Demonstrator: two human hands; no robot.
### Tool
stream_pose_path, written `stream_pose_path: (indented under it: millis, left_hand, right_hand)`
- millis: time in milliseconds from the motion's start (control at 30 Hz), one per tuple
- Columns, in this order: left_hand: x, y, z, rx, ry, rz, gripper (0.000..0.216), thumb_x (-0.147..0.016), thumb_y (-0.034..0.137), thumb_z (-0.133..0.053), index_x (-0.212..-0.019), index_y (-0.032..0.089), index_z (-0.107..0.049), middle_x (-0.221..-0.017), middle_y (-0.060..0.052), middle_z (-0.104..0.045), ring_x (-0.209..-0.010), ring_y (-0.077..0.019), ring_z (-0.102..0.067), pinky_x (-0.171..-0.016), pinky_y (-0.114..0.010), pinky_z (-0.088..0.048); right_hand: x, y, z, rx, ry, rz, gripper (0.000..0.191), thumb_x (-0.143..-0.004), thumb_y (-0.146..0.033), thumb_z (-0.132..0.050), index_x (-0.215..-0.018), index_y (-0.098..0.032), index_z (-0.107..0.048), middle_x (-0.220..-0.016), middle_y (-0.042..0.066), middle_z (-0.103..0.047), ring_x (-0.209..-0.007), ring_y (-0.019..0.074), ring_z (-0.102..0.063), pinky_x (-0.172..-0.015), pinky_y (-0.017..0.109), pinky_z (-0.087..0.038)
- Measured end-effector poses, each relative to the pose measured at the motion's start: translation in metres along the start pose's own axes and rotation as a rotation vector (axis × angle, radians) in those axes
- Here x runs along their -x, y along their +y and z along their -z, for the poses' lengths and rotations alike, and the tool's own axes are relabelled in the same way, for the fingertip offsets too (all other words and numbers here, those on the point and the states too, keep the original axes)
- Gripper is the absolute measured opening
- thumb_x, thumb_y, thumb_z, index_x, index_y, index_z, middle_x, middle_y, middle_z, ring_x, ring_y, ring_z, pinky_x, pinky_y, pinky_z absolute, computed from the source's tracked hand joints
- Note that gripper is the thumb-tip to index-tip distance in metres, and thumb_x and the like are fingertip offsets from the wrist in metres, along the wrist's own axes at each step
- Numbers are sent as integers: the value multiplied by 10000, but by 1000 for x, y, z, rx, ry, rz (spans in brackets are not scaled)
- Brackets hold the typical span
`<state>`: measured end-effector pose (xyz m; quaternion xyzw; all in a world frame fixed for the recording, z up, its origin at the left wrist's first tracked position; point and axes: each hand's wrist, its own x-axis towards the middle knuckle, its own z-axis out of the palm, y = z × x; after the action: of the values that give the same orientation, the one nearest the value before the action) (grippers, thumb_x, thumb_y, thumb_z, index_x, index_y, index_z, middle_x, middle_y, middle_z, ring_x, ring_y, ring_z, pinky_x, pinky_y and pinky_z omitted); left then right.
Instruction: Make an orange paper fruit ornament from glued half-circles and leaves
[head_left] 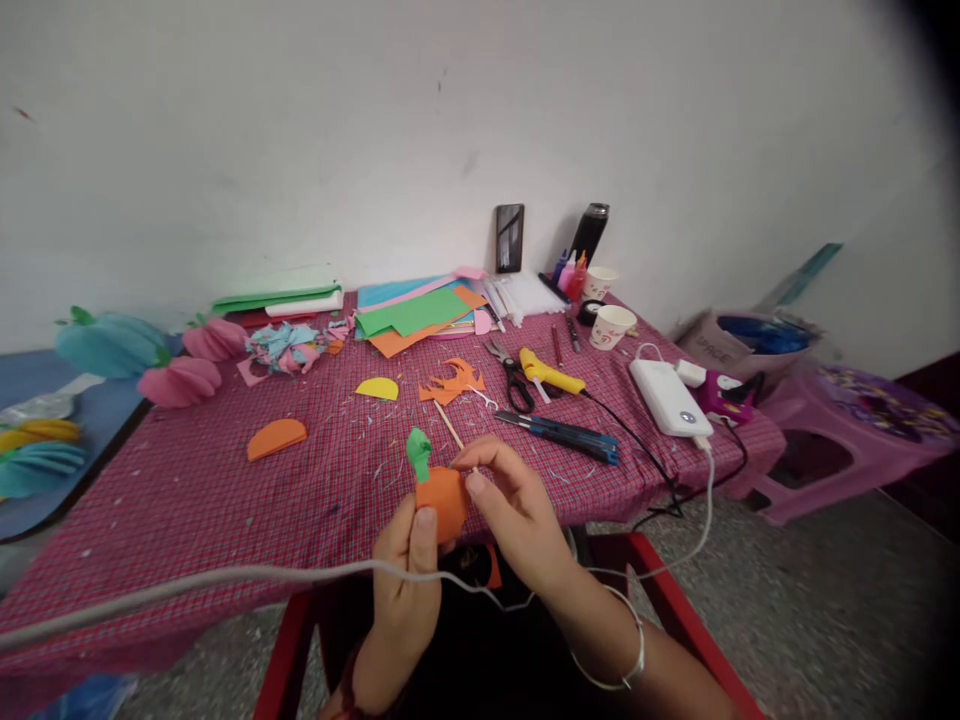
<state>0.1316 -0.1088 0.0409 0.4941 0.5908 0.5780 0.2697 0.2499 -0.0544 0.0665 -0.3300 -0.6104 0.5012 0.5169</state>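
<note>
My left hand (409, 580) is closed round the lower side of an orange paper fruit (444, 497), thumb pressed on its front. A green paper leaf (418, 452) stands up from the top of the fruit. My right hand (517, 510) pinches the fruit's upper right edge, with its fingertips beside a thin wooden stick (448, 425) that points away over the table. Both hands hover at the near edge of the table covered with a red checked cloth (225, 500).
On the cloth lie an orange half-disc (276, 438), a yellow half-disc (377, 388), orange scraps (454, 382), scissors (512, 375), a yellow glue gun (551, 374), a blue cutter (559, 433), a white power bank (669, 397), coloured paper sheets (416, 312) and paper cups (611, 325). Pink and teal paper fruits (180, 380) sit left. A pink stool (847, 440) stands right.
</note>
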Motion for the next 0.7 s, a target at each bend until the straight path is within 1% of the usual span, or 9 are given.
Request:
stream_pose_path:
  millis: [100, 167, 267, 333, 400, 500, 567, 600, 700]
  left_hand:
    - [-2, 0, -3, -4, -12, -16, 389, -950, 448, -435, -841, 169, -682, -652, -22, -634, -586, -157, -578, -516, -235, -482]
    - [-2, -2, -4, -16, 1, -34, 368, -946, 435, -446, -878, 174, -696, -680, -33, -659, -643, -174, -611, -549, -246, -504]
    - [-1, -3, -4, -11, -19, -40, 337, -946, 398, -446, -895, 179, -697, -702, -33, -670, -652, -172, -618, -560, -248, -509]
    - [-2, -3, -3, 3, -48, -20, 306, -939, 376, -459, -895, 178, -688, -696, -22, -662, -611, -157, -598, -541, -243, -497]
    - [-3, -3, -2, 25, -54, -1, 247, -906, 363, -513, -860, 176, -668, -662, -3, -635, -570, -143, -565, -517, -235, -474]
    - [-5, -7, 0, 87, -12, 50, 157, -838, 323, -617, -779, 178, -622, -635, 22, -592, -557, -125, -531, -520, -225, -446]
    - [-7, -10, 0, 188, 12, 118, 147, -819, 300, -651, -751, 177, -608, -631, 31, -571, -557, -113, -518, -528, -219, -433]
    - [-8, -11, 0, 274, 15, 165, 151, -811, 297, -663, -741, 176, -605, -623, 35, -562, -547, -107, -510, -519, -216, -424]
    - [-13, -12, -1, 622, -14, 370, 179, -757, 301, -719, -720, 180, -593, -593, 48, -554, -494, -87, -495, -467, -199, -399]
  right_hand:
    - [0, -3, 1, 46, -24, 15, 61, -884, -252, -558, -894, -221, -609, -871, 16, -585, -845, 172, -563, -772, 311, -449]
    - [-1, -5, 2, 77, -43, 14, 32, -858, -232, -579, -839, -221, -602, -835, 8, -577, -814, 169, -555, -749, 312, -446]
    - [-2, -6, 3, 100, -36, -12, 96, -833, -212, -588, -739, -218, -568, -760, -10, -547, -749, 156, -534, -707, 302, -432]
    - [-3, -5, 3, 66, -27, -46, 118, -830, -222, -592, -717, -214, -557, -731, -17, -533, -716, 147, -517, -678, 292, -422]
    - [-3, -2, 4, -10, -15, -89, 115, -829, -243, -603, -727, -210, -563, -712, -21, -528, -688, 139, -500, -652, 282, -411]
    - [-5, 6, 5, -142, 19, -154, 128, -827, -284, -632, -743, -208, -572, -683, -31, -521, -643, 127, -474, -616, 266, -394]
    - [-5, 11, 5, -213, 42, -181, 139, -840, -323, -636, -768, -213, -590, -691, -32, -535, -636, 126, -483, -615, 262, -400]
    - [-5, 14, 5, -246, 56, -179, 136, -854, -342, -626, -801, -218, -607, -718, -25, -557, -658, 131, -505, -635, 265, -414]
    - [-4, 19, 5, -295, 133, -111, 117, -900, -341, -575, -910, -239, -629, -828, -7, -609, -777, 151, -562, -740, 283, -446]
